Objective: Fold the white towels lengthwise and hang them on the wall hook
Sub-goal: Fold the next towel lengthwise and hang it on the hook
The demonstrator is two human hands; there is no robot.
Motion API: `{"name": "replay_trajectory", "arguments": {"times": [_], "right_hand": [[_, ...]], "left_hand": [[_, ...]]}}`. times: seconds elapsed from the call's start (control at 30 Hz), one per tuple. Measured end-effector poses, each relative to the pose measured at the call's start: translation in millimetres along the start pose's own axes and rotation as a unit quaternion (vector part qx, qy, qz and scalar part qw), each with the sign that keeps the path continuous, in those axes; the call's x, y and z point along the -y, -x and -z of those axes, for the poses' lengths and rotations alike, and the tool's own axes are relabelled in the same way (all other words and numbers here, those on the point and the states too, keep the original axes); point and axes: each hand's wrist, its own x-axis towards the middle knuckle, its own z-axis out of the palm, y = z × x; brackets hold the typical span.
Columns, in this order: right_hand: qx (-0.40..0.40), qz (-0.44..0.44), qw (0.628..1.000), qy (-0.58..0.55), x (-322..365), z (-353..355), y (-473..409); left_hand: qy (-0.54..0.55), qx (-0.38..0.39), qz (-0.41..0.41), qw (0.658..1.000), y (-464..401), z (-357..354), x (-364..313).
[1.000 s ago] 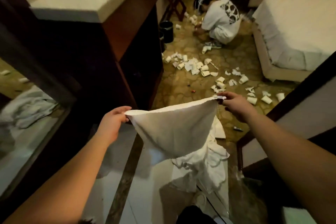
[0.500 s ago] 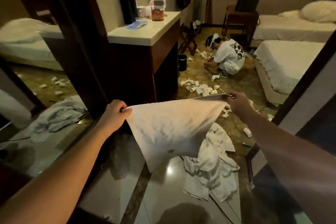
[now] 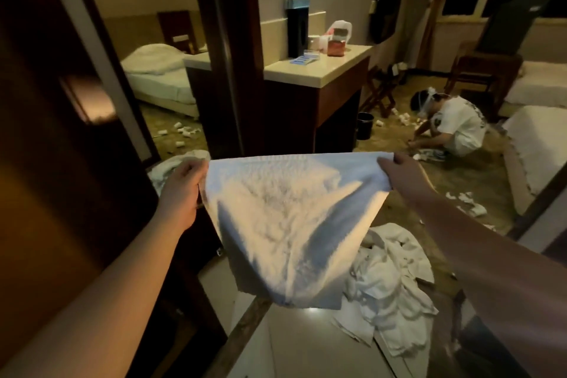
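1. The left hand [image 3: 184, 184] pinches the top left corner of a white towel [image 3: 291, 224], fingers curled round the edge.
2. The right hand [image 3: 402, 173] grips the top right corner in the same way, thumb on the near side of the cloth.
3. The towel is stretched between the two hands at about the same height, its top edge nearly straight and level. The cloth hangs down in front of the person and narrows toward a loose lower end above the floor.
4. Just below and to the right of the hanging towel, a crumpled pile of white towels [image 3: 395, 291] lies on the glossy tiled floor [image 3: 294, 347].
5. To the left, behind the left hand, another bundle of white cloth [image 3: 171, 167] shows in a mirrored panel with a dark wood frame.
6. Beyond the towel stands a dark wood counter with a pale top [image 3: 319, 69], carrying a dark tall container, a red box and small blue items.
7. A black waste bin [image 3: 365, 125] stands on the carpet beside the counter.
8. Farther right, a person in a white T-shirt [image 3: 457, 129] crouches on the patterned carpet among scattered white paper cups [image 3: 405, 118].
9. A white bed [image 3: 540, 144] fills the right edge.
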Motion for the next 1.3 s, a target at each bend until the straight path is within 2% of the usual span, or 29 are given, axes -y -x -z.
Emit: {"name": "replay_trajectory", "arguments": {"times": [0.23, 0.4, 0.5, 0.67, 0.73, 0.83, 0.93, 1.03, 1.13, 1.23, 1.3], "right_hand": [[0.076, -0.074, 0.978, -0.181, 24.6, -24.2, 70.4], [0.176, -0.169, 0.916, -0.318, 51.9, -46.4, 118.0], [0.238, -0.219, 0.886, -0.332, 60.5, -68.1, 153.9], [0.357, -0.284, 0.808, -0.374, 89.2, -100.8, 243.4], [0.378, -0.315, 0.775, -0.397, 99.3, -115.6, 290.6], [0.342, -0.361, 0.746, -0.442, 115.9, -139.9, 367.8], [0.311, -0.36, 0.745, -0.467, 134.6, -161.3, 442.4], [0.297, -0.328, 0.783, -0.438, 151.7, -175.5, 507.9], [0.311, -0.213, 0.857, -0.351, 166.7, -185.2, 571.5], [0.367, -0.101, 0.877, -0.294, 181.4, -191.5, 620.7], [0.371, -0.032, 0.89, -0.265, 188.0, -197.3, 643.4]], "left_hand": [[0.078, -0.08, 0.065, 0.992, 105.2, 66.6, -25.0], [0.141, -0.134, 0.107, 0.975, 163.4, 114.2, -47.1], [0.193, -0.183, 0.119, 0.957, 198.6, 148.8, -54.4], [0.254, -0.267, 0.164, 0.915, 270.4, 190.9, -59.9], [0.281, -0.28, 0.168, 0.902, 301.4, 204.9, -61.9], [0.304, -0.294, 0.154, 0.893, 339.4, 227.7, -56.6], [0.303, -0.287, 0.126, 0.9, 373.9, 247.0, -49.3], [0.261, -0.298, 0.096, 0.913, 400.4, 266.7, -42.4], [0.218, -0.317, 0.075, 0.92, 426.6, 282.7, -44.5], [0.192, -0.303, 0.062, 0.931, 449.1, 293.9, -48.2], [0.195, -0.287, 0.048, 0.937, 462.0, 303.6, -49.1]]}}
